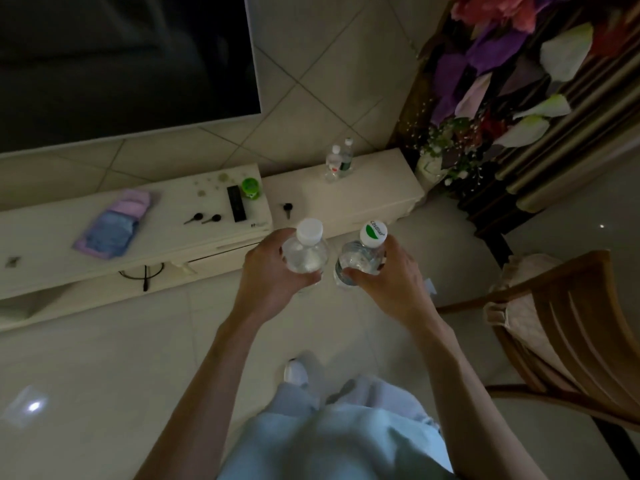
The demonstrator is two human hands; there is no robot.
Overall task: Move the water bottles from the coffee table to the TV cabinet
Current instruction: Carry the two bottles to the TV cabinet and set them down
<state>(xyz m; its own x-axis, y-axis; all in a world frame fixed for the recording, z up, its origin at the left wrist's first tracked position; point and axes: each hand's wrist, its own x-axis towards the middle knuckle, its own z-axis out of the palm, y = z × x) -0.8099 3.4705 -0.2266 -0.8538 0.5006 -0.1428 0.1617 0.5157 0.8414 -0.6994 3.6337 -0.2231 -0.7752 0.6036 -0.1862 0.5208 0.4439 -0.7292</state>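
a dim room, with pale glossy floor [104,358] underfoot, and you stand just short of the tv cabinet [374,199]. your left hand [266,271] is curled round the shoulder of a white-capped bottle [306,251], and your right hand [391,282] grips a green-capped bottle [362,254] the same way. both are upright and nearly touching each other, held in the air in front of the cabinet's edge, not yet set down.

the bare stretch on the cabinet's lower right section looks like the best landing place. carry them forward level, put each base flat on the top before you ease your fingers, and spread your hands a little so the two don't knock together.

a wooden chair [571,323] stands close by your right arm, so mind that elbow. a single key [287,210] lies near the front of the landing place; set down beside it, not on it. to the left are a remote [236,204], a green cup [251,188], two more keys [204,219] and a folded purple cloth [110,226]. farther back two standing bottles [337,162] are already in place and would likely tip if bumped. beyond them are the tv [121,64] and, at right, the flowers [502,81].
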